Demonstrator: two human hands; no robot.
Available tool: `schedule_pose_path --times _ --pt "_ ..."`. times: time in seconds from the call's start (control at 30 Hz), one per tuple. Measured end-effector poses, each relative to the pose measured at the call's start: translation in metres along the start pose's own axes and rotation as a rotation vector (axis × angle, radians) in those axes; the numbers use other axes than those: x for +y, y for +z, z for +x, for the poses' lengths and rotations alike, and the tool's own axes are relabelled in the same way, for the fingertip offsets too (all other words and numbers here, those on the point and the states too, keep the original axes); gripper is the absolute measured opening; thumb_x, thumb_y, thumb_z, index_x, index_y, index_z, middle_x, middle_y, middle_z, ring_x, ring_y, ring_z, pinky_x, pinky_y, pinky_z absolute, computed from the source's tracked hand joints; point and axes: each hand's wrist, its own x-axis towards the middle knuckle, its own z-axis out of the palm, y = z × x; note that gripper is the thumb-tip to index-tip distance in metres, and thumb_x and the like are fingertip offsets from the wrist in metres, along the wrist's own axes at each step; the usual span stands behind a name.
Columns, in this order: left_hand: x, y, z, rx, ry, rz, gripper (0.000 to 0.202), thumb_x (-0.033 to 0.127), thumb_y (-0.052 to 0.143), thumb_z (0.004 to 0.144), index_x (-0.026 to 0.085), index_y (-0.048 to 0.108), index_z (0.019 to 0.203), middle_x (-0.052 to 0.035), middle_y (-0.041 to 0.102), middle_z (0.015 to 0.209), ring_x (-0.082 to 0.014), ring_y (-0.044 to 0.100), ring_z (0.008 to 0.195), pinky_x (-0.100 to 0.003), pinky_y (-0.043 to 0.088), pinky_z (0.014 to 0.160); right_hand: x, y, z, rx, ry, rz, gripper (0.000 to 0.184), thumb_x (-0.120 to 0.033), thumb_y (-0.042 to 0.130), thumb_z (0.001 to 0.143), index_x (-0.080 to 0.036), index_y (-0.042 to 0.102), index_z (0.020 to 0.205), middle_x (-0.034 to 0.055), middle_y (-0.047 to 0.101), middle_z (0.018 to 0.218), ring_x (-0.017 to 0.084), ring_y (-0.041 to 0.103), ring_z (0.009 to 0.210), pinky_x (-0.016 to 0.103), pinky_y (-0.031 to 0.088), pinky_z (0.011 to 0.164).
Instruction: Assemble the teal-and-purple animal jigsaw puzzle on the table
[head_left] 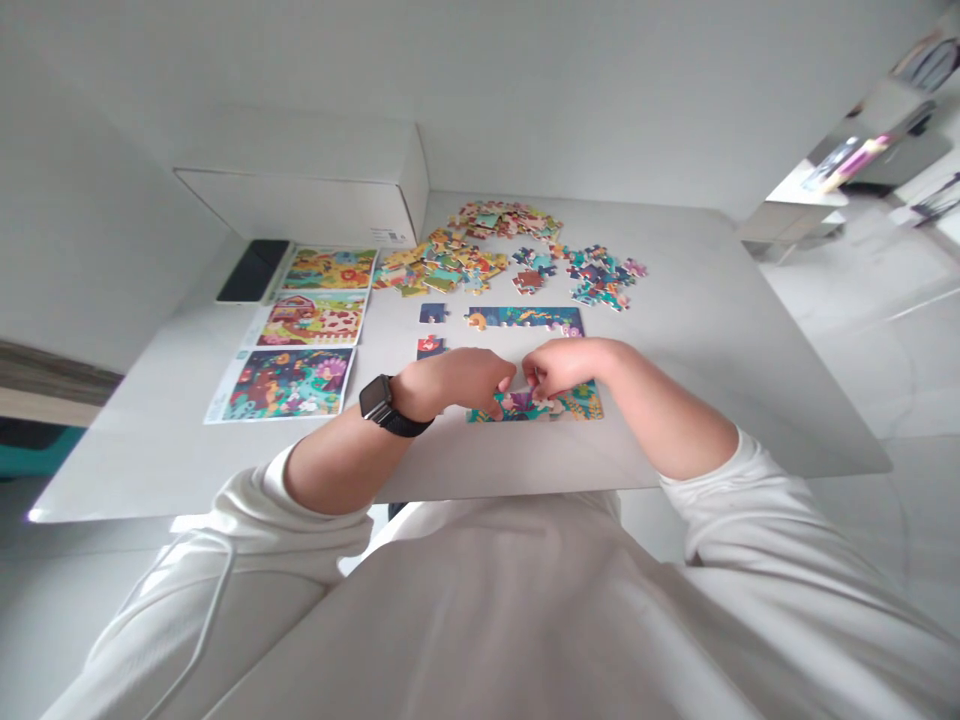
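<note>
A lower strip of joined jigsaw puzzle pieces (589, 402) lies flat near the front of the table, green and purple. Bent over its left end, my left hand (461, 380) has curled fingers that hold the strip against the table. My right hand (570, 366) pinches at a puzzle piece (537, 396) on the strip's upper edge, though its fingers hide most of the piece. Beyond both hands lies a dark blue upper strip (525, 317) of joined pieces. To its left are a loose blue piece (433, 313) and a red-and-blue piece (430, 346).
Loose pieces lie in a yellow-green pile (442, 265), a reddish pile (506, 220) and a blue pile (600, 275). Picture sheets (300, 320) and a black phone (255, 270) are at the left. Against the wall stands a white box (300, 205).
</note>
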Motion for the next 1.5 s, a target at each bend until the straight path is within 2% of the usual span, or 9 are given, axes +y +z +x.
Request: schedule_pose_path --times 0.17,0.37,0.5,0.67,0.93,1.07,1.2,1.5 --pt "0.014 0.016 -0.023 0.23 0.137 0.018 0.038 0.032 0.078 0.087 0.025 0.075 0.125 -0.0103 0.074 0.128 -0.0312 0.07 0.117 -0.038 0.051 0.102 -0.008 0.004 -0.01 0.13 0.015 -0.079 0.017 -0.029 0.088 0.079 -0.023 0.081 0.093 0.0044 0.082 0.086 0.023 0.073 0.078 0.03 0.043 0.065" --pt "0.021 0.046 -0.035 0.371 0.253 -0.011 0.039 0.021 0.067 0.097 0.031 0.077 0.133 -0.0078 0.073 0.142 -0.0289 0.068 0.128 -0.044 0.049 0.116 -0.011 0.013 -0.015 0.184 0.025 -0.136 0.017 -0.031 0.083 0.083 -0.025 0.084 0.099 0.006 0.085 0.099 0.025 0.076 0.09 0.029 0.046 0.07" --pt "0.016 0.054 -0.028 0.413 0.31 -0.03 0.035 0.02 0.07 0.096 0.033 0.083 0.125 -0.007 0.077 0.139 -0.0283 0.071 0.125 -0.044 0.05 0.116 -0.011 0.021 -0.02 0.248 0.053 -0.088 0.019 -0.033 0.08 0.09 -0.024 0.082 0.106 0.0065 0.085 0.107 0.023 0.076 0.095 0.027 0.045 0.072" --pt "0.012 0.055 -0.025 0.411 0.335 -0.042 0.029 0.021 0.071 0.096 0.033 0.086 0.118 -0.0067 0.079 0.131 -0.0272 0.072 0.121 -0.043 0.052 0.113 -0.008 0.031 -0.022 0.326 0.051 -0.062 0.024 -0.034 0.079 0.093 -0.022 0.079 0.114 0.0076 0.084 0.108 0.022 0.075 0.095 0.027 0.044 0.073" --pt "0.008 0.056 -0.025 0.394 0.348 -0.021 0.027 0.025 0.069 0.101 0.032 0.086 0.12 -0.0087 0.079 0.133 -0.0283 0.071 0.119 -0.045 0.052 0.113 0.009 0.033 -0.03 0.42 0.027 0.031 0.018 -0.031 0.077 0.094 -0.021 0.077 0.11 0.003 0.081 0.092 0.018 0.07 0.081 0.026 0.041 0.073" --pt "0.006 0.058 -0.025 0.423 0.397 0.005 0.026 0.025 0.07 0.101 0.032 0.086 0.121 -0.0085 0.078 0.134 -0.0278 0.072 0.117 -0.044 0.053 0.112 0.017 0.039 -0.042 0.39 0.073 0.085 0.015 -0.031 0.078 0.094 -0.021 0.076 0.105 0.0007 0.08 0.087 0.016 0.067 0.075 0.026 0.04 0.071" --pt "0.007 0.06 -0.024 0.458 0.421 0.027 0.026 0.025 0.069 0.102 0.031 0.086 0.121 -0.0079 0.079 0.132 -0.0267 0.073 0.114 -0.043 0.055 0.109 0.016 0.041 -0.048 0.313 0.131 0.076 0.016 -0.034 0.08 0.094 -0.021 0.076 0.102 0.0019 0.08 0.089 0.017 0.068 0.077 0.026 0.04 0.07" --pt "0.013 0.064 -0.024 0.477 0.39 0.027 0.027 0.022 0.069 0.101 0.029 0.085 0.12 -0.0081 0.08 0.131 -0.0268 0.074 0.113 -0.043 0.055 0.108 0.021 0.045 -0.037 0.293 0.144 0.066 0.026 -0.044 0.084 0.09 -0.023 0.077 0.104 0.0028 0.081 0.095 0.019 0.07 0.081 0.027 0.042 0.069"
